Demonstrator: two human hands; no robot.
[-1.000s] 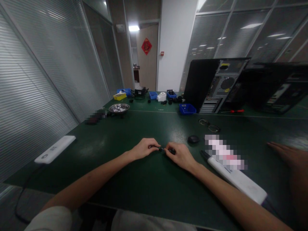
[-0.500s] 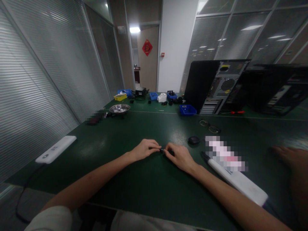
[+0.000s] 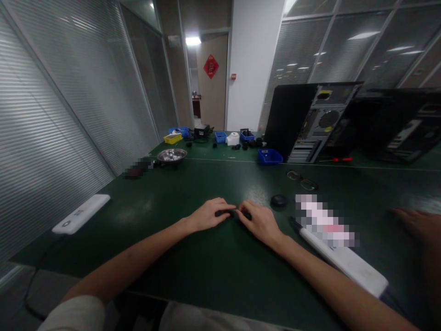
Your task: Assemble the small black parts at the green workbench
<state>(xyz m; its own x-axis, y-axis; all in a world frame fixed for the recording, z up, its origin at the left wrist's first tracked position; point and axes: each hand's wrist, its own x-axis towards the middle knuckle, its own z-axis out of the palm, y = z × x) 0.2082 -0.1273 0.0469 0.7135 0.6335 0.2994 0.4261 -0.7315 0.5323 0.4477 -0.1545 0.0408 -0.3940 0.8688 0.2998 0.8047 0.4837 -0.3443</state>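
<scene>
Both my hands rest on the green table (image 3: pixel 206 257) just ahead of me, fingertips meeting. My left hand (image 3: pixel 208 214) is closed around one end of a small black part (image 3: pixel 230 213). My right hand (image 3: pixel 260 222) pinches the other end of the same black part, fingers curled. What the part is I cannot make out; most of it is hidden by my fingers. A small black round piece (image 3: pixel 279 200) lies on the table a little right of my right hand.
A white power strip (image 3: pixel 344 262) lies by my right forearm, another white strip (image 3: pixel 81 214) at the left edge. Another person's hand (image 3: pixel 413 223) rests at far right. Glasses (image 3: pixel 303 180), blue bin (image 3: pixel 269 156), metal bowl (image 3: pixel 171 155) and computer cases (image 3: pixel 310 119) stand farther back.
My two hands have drawn closer together, so the gap with the thin pin between them has closed. The other person's hand at the right has pulled back slightly.
</scene>
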